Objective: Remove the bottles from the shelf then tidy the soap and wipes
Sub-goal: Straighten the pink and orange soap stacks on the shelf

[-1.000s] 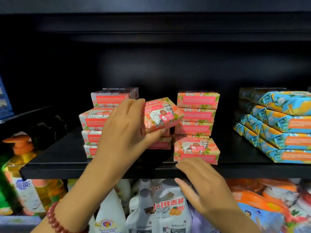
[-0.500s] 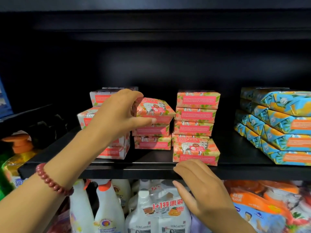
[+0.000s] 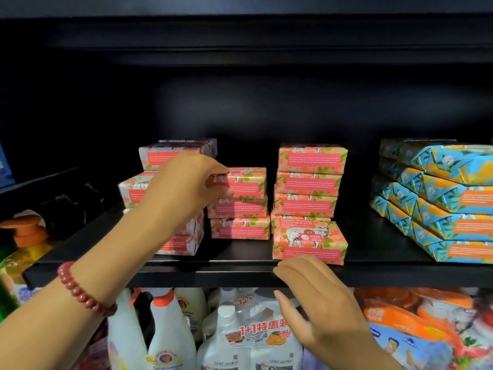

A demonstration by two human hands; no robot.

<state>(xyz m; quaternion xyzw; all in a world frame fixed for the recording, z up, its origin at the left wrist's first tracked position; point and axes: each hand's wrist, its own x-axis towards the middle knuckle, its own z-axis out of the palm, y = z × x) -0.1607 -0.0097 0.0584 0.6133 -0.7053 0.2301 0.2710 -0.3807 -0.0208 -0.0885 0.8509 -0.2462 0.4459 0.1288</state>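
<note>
Left hand [image 3: 186, 180] is pinching the top box [image 3: 245, 181] of the middle stack [image 3: 240, 228] of soap by its left end, with fingers curling over the upper edge and the thumb pressing the front face. That box is lying flat and square on the two boxes under it. On my feed I am seeing a bracelet [image 3: 82, 289] of red beads sitting on that wrist.

The right hand [image 3: 317, 297] is resting with loosely bent fingers on the front lip of the shelf [image 3: 213, 273], holding nothing, its thumb hanging below the lip. Its fingertips are lying just in front of the front box [image 3: 309, 243], which is sitting face up at the shelf edge; I am not able to tell whether they are touching it. Right behind that box the right stack [image 3: 310, 180] is standing several boxes high and looking even.

The left stack [image 3: 170, 156] is partly hiding behind the left forearm, and its boxes are sitting askew, not lining up one over another. At the shelf's right end the wipes [image 3: 448, 204], in blue and orange packs, are lying piled, well apart from the soap.

Below the shelf, white bottles [image 3: 170, 329] are standing side by side, and a pump bottle [image 3: 29, 236] is showing at the far left.
</note>
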